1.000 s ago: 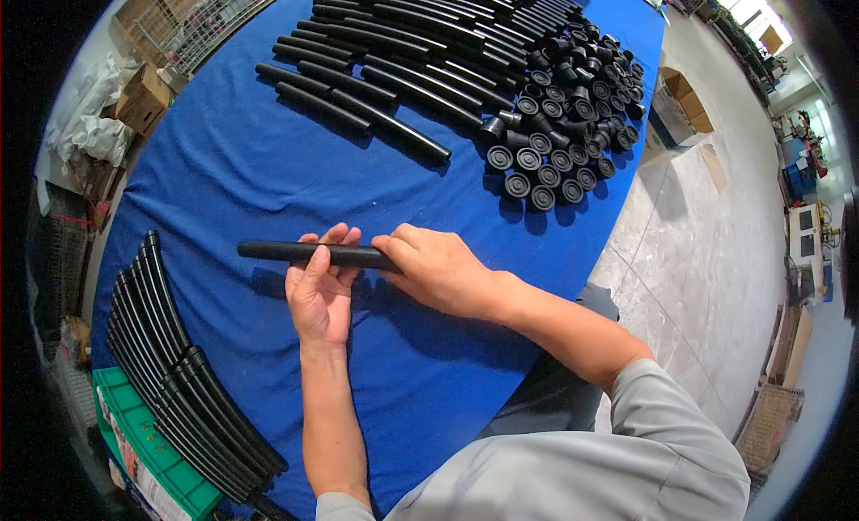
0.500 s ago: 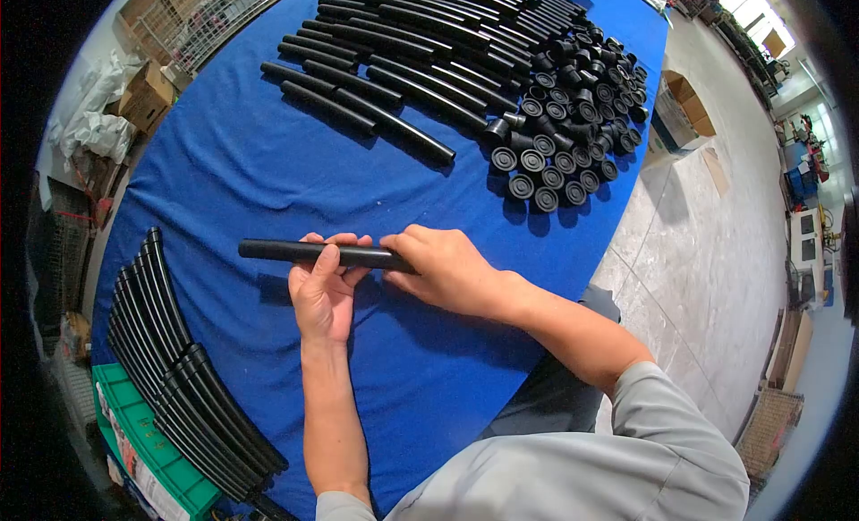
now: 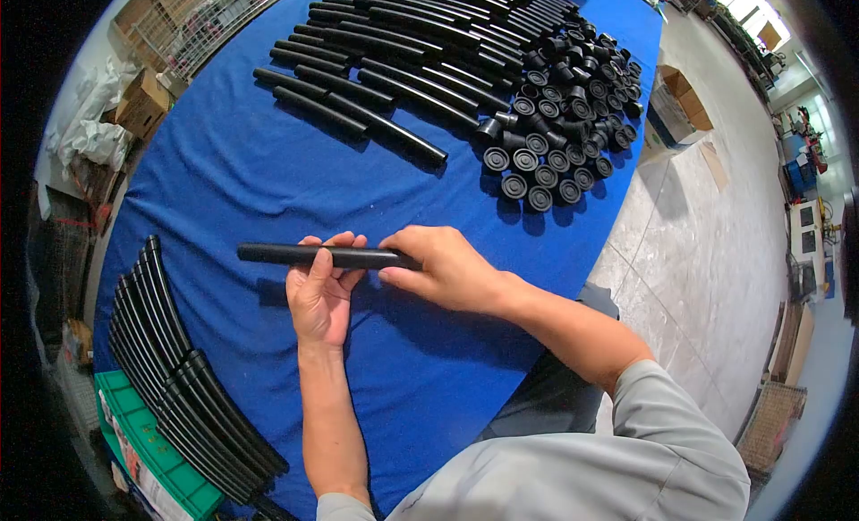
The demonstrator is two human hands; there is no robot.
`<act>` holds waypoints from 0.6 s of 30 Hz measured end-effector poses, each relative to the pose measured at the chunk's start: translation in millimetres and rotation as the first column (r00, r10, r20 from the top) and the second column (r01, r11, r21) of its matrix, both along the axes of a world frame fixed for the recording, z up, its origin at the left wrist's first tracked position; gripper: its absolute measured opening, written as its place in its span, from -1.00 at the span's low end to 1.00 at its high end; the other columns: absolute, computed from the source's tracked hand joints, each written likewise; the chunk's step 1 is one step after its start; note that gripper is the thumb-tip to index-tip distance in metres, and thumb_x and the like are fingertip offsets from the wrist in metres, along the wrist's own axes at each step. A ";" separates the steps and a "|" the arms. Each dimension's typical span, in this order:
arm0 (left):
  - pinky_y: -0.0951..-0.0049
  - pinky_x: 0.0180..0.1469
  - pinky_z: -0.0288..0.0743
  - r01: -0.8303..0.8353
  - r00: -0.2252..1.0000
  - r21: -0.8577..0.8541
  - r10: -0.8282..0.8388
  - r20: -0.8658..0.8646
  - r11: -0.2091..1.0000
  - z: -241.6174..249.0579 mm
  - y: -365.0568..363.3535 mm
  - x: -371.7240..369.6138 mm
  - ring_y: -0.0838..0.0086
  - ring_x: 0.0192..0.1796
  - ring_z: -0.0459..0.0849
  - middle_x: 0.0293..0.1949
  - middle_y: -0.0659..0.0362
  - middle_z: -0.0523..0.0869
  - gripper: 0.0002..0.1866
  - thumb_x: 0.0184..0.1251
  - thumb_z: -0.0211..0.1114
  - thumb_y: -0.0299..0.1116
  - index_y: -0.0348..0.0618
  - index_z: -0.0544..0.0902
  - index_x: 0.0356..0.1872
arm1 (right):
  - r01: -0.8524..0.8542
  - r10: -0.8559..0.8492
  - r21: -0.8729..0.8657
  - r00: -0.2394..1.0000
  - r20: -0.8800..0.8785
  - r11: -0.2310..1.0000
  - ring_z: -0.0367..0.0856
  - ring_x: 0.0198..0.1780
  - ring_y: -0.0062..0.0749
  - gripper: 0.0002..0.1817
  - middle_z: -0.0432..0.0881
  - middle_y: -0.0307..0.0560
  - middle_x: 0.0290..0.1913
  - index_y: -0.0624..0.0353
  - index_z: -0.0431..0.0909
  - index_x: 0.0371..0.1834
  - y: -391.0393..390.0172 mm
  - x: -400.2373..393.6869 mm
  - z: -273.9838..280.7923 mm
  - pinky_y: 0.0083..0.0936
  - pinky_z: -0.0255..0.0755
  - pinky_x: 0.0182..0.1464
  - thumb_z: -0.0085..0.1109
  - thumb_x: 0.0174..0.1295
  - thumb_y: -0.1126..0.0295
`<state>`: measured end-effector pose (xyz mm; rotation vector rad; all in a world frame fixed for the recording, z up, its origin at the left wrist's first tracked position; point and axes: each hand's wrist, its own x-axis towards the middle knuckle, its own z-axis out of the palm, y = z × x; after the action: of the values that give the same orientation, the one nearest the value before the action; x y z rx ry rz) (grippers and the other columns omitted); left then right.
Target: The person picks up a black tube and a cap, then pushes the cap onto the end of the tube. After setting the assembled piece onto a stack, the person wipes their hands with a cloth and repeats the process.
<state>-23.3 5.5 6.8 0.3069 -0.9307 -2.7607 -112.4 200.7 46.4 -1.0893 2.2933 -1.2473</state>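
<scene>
A black tube (image 3: 277, 252) is held level above the blue cloth (image 3: 215, 194), its left end sticking out free. My left hand (image 3: 320, 293) grips the tube near its middle, palm up, with the thumb across the near side. At the tube's right end my right hand (image 3: 443, 269) is closed around it, covering that end. Whether a cap sits under my right fingers cannot be seen. Farther back lie many loose black tubes (image 3: 385, 132) in rows, with a heap of round black rubber caps (image 3: 539, 176) to their right.
At the left, a fanned stack of longer black tubes (image 3: 192, 378) lies partly over a green crate (image 3: 170, 463). An open cardboard box (image 3: 684, 109) stands on the floor beyond the table's right edge. Another cardboard box (image 3: 143, 100) and plastic bags are at the upper left.
My right hand has shifted its hold slightly at the tube's right end, with the thumb lifted a little. The tube has tilted slightly. The background has moved a little with the head.
</scene>
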 end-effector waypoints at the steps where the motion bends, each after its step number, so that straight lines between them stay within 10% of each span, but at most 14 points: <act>1: 0.02 0.12 0.78 -0.008 1.000 -0.008 0.009 0.030 1.000 -0.3 -0.3 -1.2 -0.06 0.16 0.75 0.05 -0.19 0.74 -0.79 0.52 0.27 -0.49 -0.12 0.52 0.08 | 0.040 -0.079 -0.122 0.937 -0.339 0.992 0.70 -0.31 0.03 -0.72 0.66 0.09 -0.37 0.22 0.64 -0.16 -3.7 4.9 -5.8 -0.16 0.58 -0.24 0.38 0.25 0.24; 5: 0.01 0.15 0.75 0.001 1.000 -0.027 -0.001 -0.005 1.000 -3.3 -4.4 2.0 -0.07 0.15 0.75 0.05 -0.19 0.74 -0.78 0.52 0.27 -0.49 -0.13 0.51 0.09 | -0.113 0.107 -0.033 0.985 -0.136 0.993 0.68 -0.23 -0.03 -0.68 0.60 0.03 -0.28 0.20 0.58 -0.03 2.5 0.3 -11.4 -0.17 0.60 -0.26 0.36 0.26 0.27; 8: 0.01 0.16 0.74 0.042 0.999 -0.003 -0.042 -0.014 0.999 -1.1 -3.6 2.4 -0.07 0.15 0.74 0.04 -0.19 0.74 -0.77 0.51 0.28 -0.48 -0.13 0.51 0.10 | -0.151 0.047 0.104 0.759 0.650 0.983 0.68 -0.22 -0.02 -0.68 0.60 0.03 -0.27 0.21 0.57 -0.03 3.2 -6.4 25.6 -0.13 0.60 -0.27 0.36 0.25 0.28; 10: 0.01 0.18 0.73 0.025 0.999 -0.002 -0.025 0.032 1.000 1.9 -0.6 -1.3 -0.07 0.15 0.74 0.03 -0.18 0.75 -0.77 0.51 0.28 -0.49 -0.13 0.52 0.10 | 0.001 -0.001 0.011 0.997 -0.080 1.000 0.70 -0.29 -0.01 -0.71 0.63 0.04 -0.35 0.23 0.60 -0.12 -1.9 3.6 -0.5 -0.18 0.61 -0.29 0.37 0.26 0.26; 12: 0.01 0.19 0.72 0.013 0.999 -0.002 -0.012 0.040 1.000 0.2 -1.3 -1.2 -0.07 0.16 0.74 0.04 -0.17 0.75 -0.78 0.51 0.28 -0.49 -0.13 0.52 0.09 | 0.032 -0.086 -0.116 0.861 -0.501 0.993 0.72 -0.36 0.01 -0.69 0.68 0.09 -0.44 0.27 0.64 -0.29 -5.8 10.2 -13.9 -0.23 0.60 -0.30 0.39 0.25 0.20; 15: 0.01 0.19 0.72 0.030 1.000 0.006 -0.030 -0.006 1.000 -5.1 -5.7 1.6 -0.08 0.17 0.74 0.05 -0.18 0.74 -0.79 0.52 0.27 -0.49 -0.14 0.53 0.08 | -0.107 0.108 0.029 0.992 -0.061 0.994 0.71 -0.32 -0.03 -0.70 0.69 0.10 -0.37 0.30 0.65 -0.11 2.0 2.2 -5.3 -0.25 0.57 -0.27 0.36 0.30 0.27; 16: 0.01 0.19 0.72 0.051 0.999 0.015 -0.051 -0.020 0.999 -3.5 -6.4 2.4 -0.08 0.17 0.74 0.06 -0.19 0.74 -0.80 0.52 0.27 -0.49 -0.14 0.54 0.08 | -0.141 0.040 0.163 0.863 0.504 0.977 0.71 -0.28 0.04 -0.70 0.68 0.13 -0.36 0.31 0.64 -0.11 1.1 -1.8 28.1 -0.15 0.55 -0.22 0.37 0.29 0.28; 18: 0.01 0.20 0.71 0.056 0.998 0.011 -0.056 -0.009 0.998 -1.3 -4.7 0.7 -0.08 0.17 0.73 0.06 -0.19 0.74 -0.80 0.52 0.27 -0.50 -0.14 0.54 0.07 | -0.042 0.044 -0.011 0.980 0.196 0.999 0.70 -0.28 0.11 -0.68 0.69 0.16 -0.38 0.31 0.62 -0.22 1.6 -0.9 3.9 -0.13 0.57 -0.22 0.38 0.26 0.22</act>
<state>-22.6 0.8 5.5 0.2744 -0.9352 -2.8165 -113.3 202.4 50.3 -0.9662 2.1094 -1.2857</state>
